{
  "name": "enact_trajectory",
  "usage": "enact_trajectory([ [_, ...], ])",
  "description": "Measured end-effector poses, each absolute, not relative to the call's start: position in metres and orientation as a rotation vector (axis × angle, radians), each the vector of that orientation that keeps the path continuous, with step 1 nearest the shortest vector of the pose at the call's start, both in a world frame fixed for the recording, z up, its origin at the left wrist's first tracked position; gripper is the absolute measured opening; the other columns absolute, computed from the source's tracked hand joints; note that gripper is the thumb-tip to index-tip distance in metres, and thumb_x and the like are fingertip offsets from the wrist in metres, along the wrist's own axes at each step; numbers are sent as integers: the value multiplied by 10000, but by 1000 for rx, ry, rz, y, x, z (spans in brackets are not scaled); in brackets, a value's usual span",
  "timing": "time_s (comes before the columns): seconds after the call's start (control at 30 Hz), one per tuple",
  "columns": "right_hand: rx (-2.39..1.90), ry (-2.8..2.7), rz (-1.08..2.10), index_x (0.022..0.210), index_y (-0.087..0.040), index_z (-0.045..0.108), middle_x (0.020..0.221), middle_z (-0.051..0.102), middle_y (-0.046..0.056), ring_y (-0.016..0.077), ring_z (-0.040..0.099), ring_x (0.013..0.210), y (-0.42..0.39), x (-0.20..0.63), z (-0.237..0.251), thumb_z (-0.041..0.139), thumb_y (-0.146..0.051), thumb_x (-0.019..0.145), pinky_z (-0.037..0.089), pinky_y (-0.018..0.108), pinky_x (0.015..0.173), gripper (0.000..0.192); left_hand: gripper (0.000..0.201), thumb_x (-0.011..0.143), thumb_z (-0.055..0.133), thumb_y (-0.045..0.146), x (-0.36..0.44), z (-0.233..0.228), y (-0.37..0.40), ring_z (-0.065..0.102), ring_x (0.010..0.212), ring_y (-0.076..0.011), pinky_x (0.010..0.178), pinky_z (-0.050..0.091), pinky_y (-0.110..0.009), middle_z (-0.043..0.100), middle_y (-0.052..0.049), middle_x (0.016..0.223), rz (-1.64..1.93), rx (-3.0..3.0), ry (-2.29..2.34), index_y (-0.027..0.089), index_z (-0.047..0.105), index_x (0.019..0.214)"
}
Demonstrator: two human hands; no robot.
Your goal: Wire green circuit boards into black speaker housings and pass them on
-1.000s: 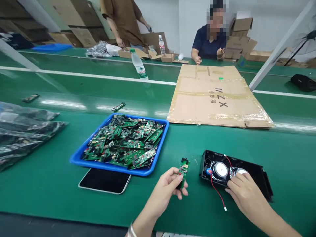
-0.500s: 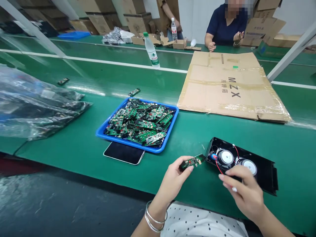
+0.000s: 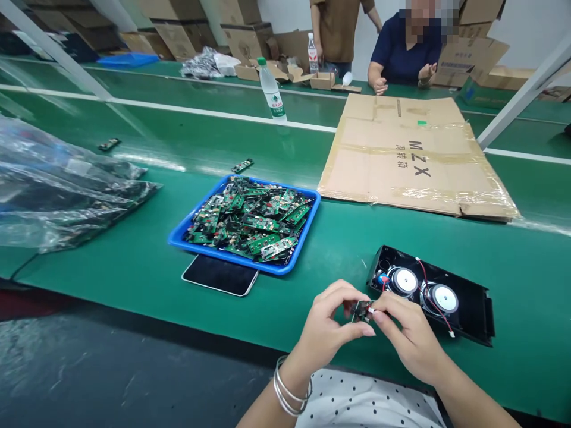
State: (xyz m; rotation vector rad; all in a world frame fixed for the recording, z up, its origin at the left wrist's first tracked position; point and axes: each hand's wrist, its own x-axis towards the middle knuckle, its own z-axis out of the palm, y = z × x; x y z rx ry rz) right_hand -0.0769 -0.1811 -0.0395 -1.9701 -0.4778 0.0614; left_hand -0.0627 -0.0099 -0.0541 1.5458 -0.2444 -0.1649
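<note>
My left hand (image 3: 328,315) grips a small green circuit board (image 3: 360,310) between thumb and fingers, with the board tilted on end. Against its right end, my right hand (image 3: 408,333) pinches a small white wire connector (image 3: 371,310). Fingertips cover part of both. Just behind the right hand lies a black speaker housing (image 3: 473,303) with two round speakers (image 3: 405,280) in it. A blue part (image 3: 382,278) with a red wire sits at its left end. A second red-and-black wire (image 3: 429,286) lies loose across the speakers, its white plug at the near edge.
A blue tray (image 3: 176,241) heaped with circuit boards stands left, partly over a phone (image 3: 218,276). Farther back are a flattened carton (image 3: 375,160), a water bottle (image 3: 273,95) and a plastic bag (image 3: 66,190). Two people (image 3: 404,53) are across the bench.
My right hand has moved left from over the speakers, bringing the white connector to the board. The left hand has turned the board. The standing person across has shifted right.
</note>
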Motion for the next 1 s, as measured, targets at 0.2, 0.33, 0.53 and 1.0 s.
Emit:
enact_trajectory([
  [0.2, -1969, -434, 74, 690, -169, 470, 642, 474, -16, 107, 423, 614, -181, -76, -37, 401, -239, 939, 324, 229, 575, 268, 341, 597, 816, 297, -62, -56, -16, 619, 895, -244, 806, 509, -332, 674, -83, 919, -240, 1358, -215, 188, 687, 893],
  [0.33, -1994, -433, 73, 681, -166, 477, 631, 477, -11, 107, 433, 606, -181, -76, -37, 406, -219, 933, 330, 233, 566, 267, 318, 562, 837, 254, -63, -54, -16, 615, 836, -207, 755, 505, -272, 682, -53, 856, -190, 1412, -218, 204, 707, 847],
  [0.53, -2323, -786, -446, 920, -125, 585, 660, 507, 29, 130, 404, 614, -186, -72, -38, 419, -87, 924, 288, 281, 569, 170, 398, 526, 828, 429, -59, -49, -18, 632, 669, -176, 621, 526, -246, 673, -38, 705, -329, 1223, 75, 147, 684, 768],
  [1.0, -2589, -1177, -595, 971, -35, 611, 651, 469, 50, 156, 369, 622, -191, -68, -34, 395, -63, 905, 267, 331, 566, 228, 294, 613, 784, 345, -53, -48, -21, 577, 611, -122, 562, 474, -196, 620, -12, 649, -477, 1236, 128, 121, 657, 755],
])
